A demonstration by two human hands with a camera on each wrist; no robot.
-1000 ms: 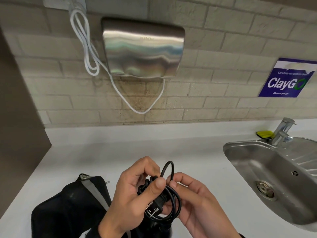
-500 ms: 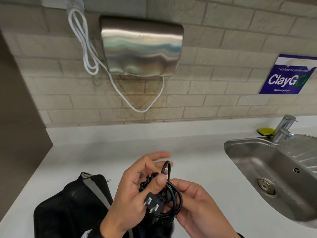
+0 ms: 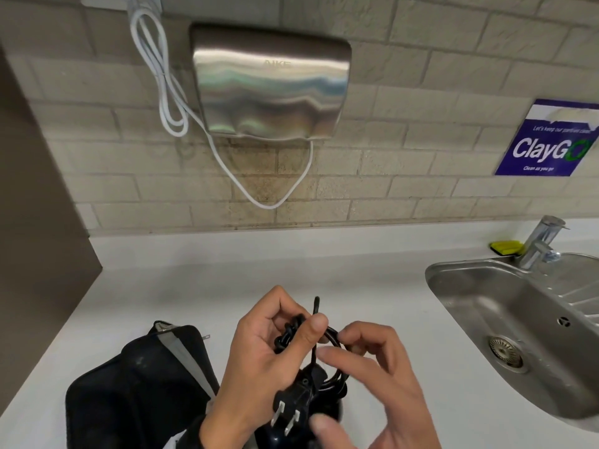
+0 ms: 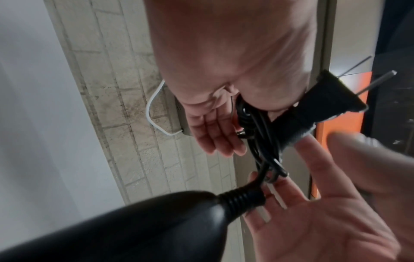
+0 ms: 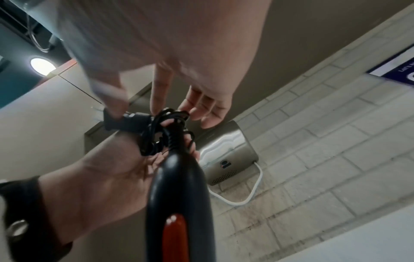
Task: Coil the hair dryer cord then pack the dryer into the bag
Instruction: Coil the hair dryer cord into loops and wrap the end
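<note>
My left hand [image 3: 259, 361] grips the coiled black cord [image 3: 337, 380], thumb pressed across the loops, above the white counter. The plug [image 3: 291, 403] hangs from the bundle, prongs down. My right hand [image 3: 382, 377] is beside it with fingers spread and blurred; its thumb and index tip touch the plug [image 5: 125, 118] and coil [image 5: 165, 115]. The black hair dryer [image 3: 330, 413] is under the hands; its handle with an orange switch [image 5: 179, 203] rises to the ribbed cord collar [image 4: 241, 200]. What supports it is hidden. The black bag [image 3: 136, 390] lies to the left on the counter.
A steel sink [image 3: 486, 286] with a faucet [image 3: 541, 241] and a yellow sponge [image 3: 507, 246] is at the right. A wall hand dryer [image 3: 269, 82] with a white cable [image 3: 168, 92] hangs on the tiled wall. A brown panel bounds the left.
My right hand has let go of the coil and come forward with its fingers spread. The plug has swung lower. My left thumb now clamps the loops.
</note>
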